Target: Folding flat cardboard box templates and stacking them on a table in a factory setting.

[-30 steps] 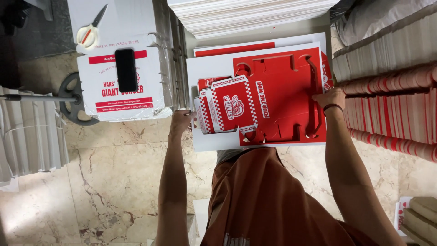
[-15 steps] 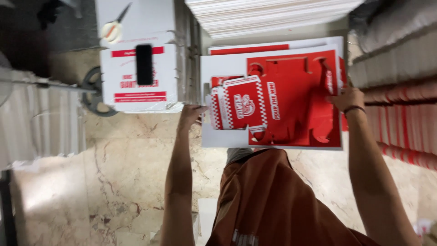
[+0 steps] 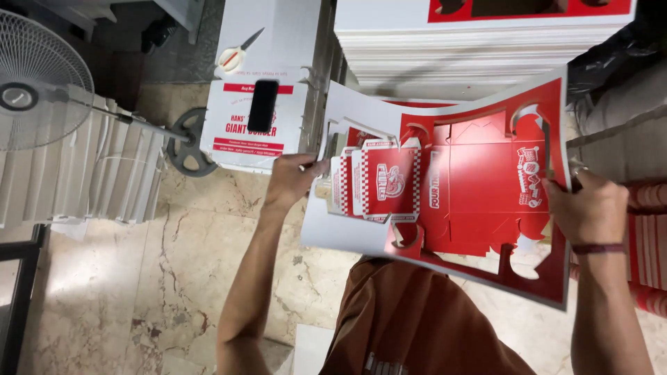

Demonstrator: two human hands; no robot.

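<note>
A large red and white die-cut cardboard sheet (image 3: 479, 187) is lifted and tilted in front of me. My left hand (image 3: 292, 182) grips its white left edge. My right hand (image 3: 587, 208) grips its right edge, with a dark band on the wrist. The sheet carries a printed box blank with a checkered pattern (image 3: 379, 182) and several cut-out holes. Beyond it lies a tall stack of similar white sheets (image 3: 451, 48) with a red printed top.
A white printed carton (image 3: 260, 104) stands to the left with a black phone (image 3: 263, 104) and scissors (image 3: 236, 55) on it. A white fan (image 3: 42, 80) and ribbed white stacks (image 3: 83, 173) are at far left. Marble floor below. Red striped stacks (image 3: 649, 243) at right.
The sheet has been raised off the stack and tilted toward me, both hands still on its edges. The camera view has shifted right and closer.
</note>
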